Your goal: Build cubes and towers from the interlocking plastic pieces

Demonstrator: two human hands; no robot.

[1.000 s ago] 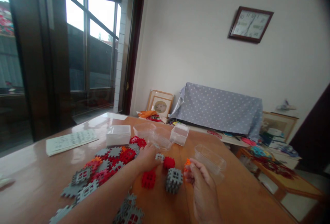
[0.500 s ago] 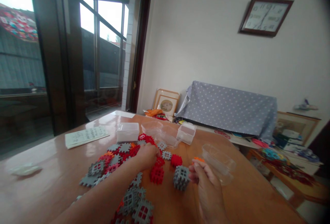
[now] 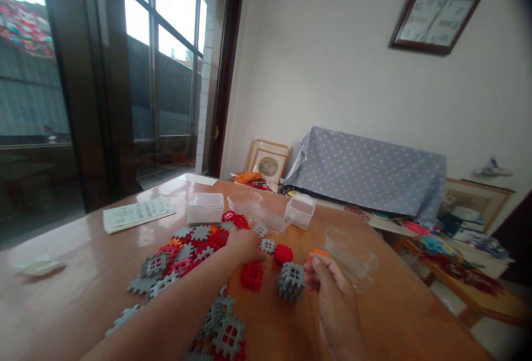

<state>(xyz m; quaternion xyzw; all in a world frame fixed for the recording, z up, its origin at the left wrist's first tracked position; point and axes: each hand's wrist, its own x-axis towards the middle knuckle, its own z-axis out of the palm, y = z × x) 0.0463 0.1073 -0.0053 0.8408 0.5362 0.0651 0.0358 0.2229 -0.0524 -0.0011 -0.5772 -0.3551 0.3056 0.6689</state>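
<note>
Orange piece (image 3: 319,252) pinched in the right hand (image 3: 333,285) is well inside the table (image 3: 399,300) edge; left hand's (image 3: 245,246) grip is hidden.

Matt plastic tiles (image 3: 291,282), glossy wooden tabletop (image 3: 399,316)

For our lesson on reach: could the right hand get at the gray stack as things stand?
Probably yes: the gray stack stands close beside the right hand, with nothing visible between them, though the orange piece held there may need setting down first.
</note>
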